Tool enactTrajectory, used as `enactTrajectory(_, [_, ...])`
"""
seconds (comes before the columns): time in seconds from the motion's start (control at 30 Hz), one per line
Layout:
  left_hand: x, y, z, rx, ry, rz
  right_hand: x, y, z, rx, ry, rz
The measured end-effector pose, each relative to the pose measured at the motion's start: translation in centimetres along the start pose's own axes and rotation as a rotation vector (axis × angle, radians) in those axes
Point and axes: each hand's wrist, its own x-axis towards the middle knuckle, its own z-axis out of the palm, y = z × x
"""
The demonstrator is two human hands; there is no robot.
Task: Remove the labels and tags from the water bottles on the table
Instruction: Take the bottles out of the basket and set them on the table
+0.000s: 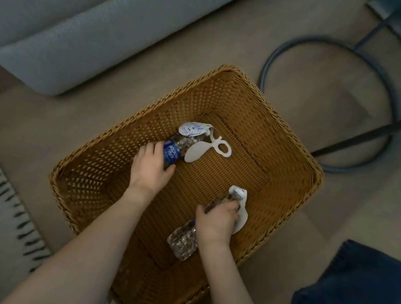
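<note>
- Here, our left hand (151, 167) is gripping the blue-labelled bottle (170, 154) inside the wicker basket (265, 115).
- Our right hand (215, 222) is clutching the clear bottle (182, 245), fingers curled.

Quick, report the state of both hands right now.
Left hand: grips the far clear plastic water bottle with the blue label.
Right hand: grips the near clear plastic water bottle by its middle.

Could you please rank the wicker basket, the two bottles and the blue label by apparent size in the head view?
1. wicker basket
2. left-hand bottle and right-hand bottle: alike, partly covered, so unranked
3. blue label
</note>
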Motion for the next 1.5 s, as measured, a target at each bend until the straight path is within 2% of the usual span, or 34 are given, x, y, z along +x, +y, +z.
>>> enactTrajectory(0.17, [0.2,-0.9,0.6,0.016,0.02,0.019,0.0,-0.4,1.7,0.025,-0.014,0.055])
enactTrajectory(0.4, [0.7,-1.4,1.0,-0.005,0.0,0.026,0.1,-0.2,3.5,0.025,-0.033,-0.127])
enactTrajectory(0.93, [1.5,-0.6,2.6,0.059,-0.045,-0.034,0.5,0.1,4.2,0.284,-0.063,-0.096])
enactTrajectory(1.17, [1.6,-0.6,2.5,0.0,-0.056,-0.068,1.0,0.0,4.5,0.397,0.013,0.065])
enactTrajectory(1.5, [1.3,-0.9,2.1,-0.186,-0.007,-0.081,1.6,0.0,4.5,0.388,-0.026,0.128])
